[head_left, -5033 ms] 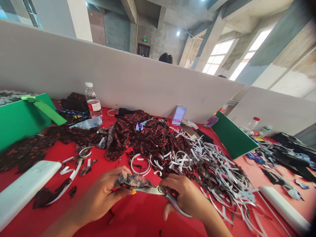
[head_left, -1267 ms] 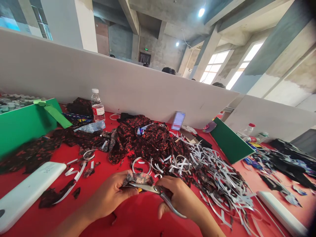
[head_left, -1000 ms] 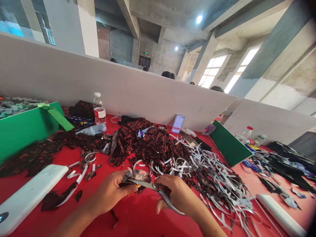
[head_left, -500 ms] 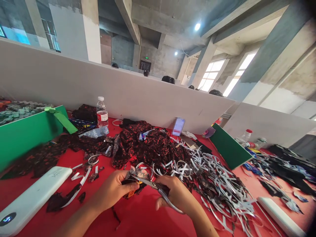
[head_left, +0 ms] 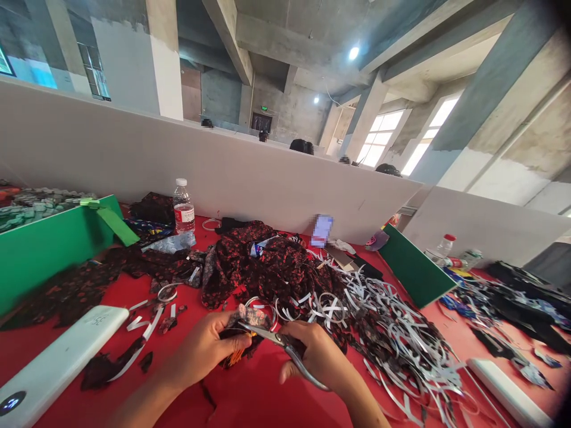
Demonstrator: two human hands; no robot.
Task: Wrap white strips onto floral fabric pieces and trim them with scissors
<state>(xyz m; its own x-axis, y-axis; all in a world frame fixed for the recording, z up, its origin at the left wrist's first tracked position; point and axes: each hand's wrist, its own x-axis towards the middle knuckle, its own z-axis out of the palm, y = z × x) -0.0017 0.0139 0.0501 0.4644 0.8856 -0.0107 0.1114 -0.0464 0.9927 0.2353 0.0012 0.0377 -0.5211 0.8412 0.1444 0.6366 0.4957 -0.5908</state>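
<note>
Low in the middle of the head view, my left hand (head_left: 214,345) pinches a small piece of dark printed fabric (head_left: 254,318). Orange threads (head_left: 236,356) hang below its fingers. My right hand (head_left: 314,351) is closed around the handles of a pair of scissors (head_left: 267,334), thumb through one loop. The scissor blades point left and lie against the fabric just beyond my left thumb. Whether the blade tips are apart is too fine to tell. Behind both hands lies a heap of black cloth with a red pattern (head_left: 263,267).
Many white strips (head_left: 397,333) pile up at the right. A white power bank (head_left: 62,362) lies at the left. Green boards (head_left: 414,267) flank the red table (head_left: 267,398). Toward the grey partition (head_left: 267,184) stand a water bottle (head_left: 183,208) and a phone (head_left: 322,230).
Both hands keep nearly the same place, with the fabric and scissors still held. The whole view has shifted slightly, so most things appear a little lower.
</note>
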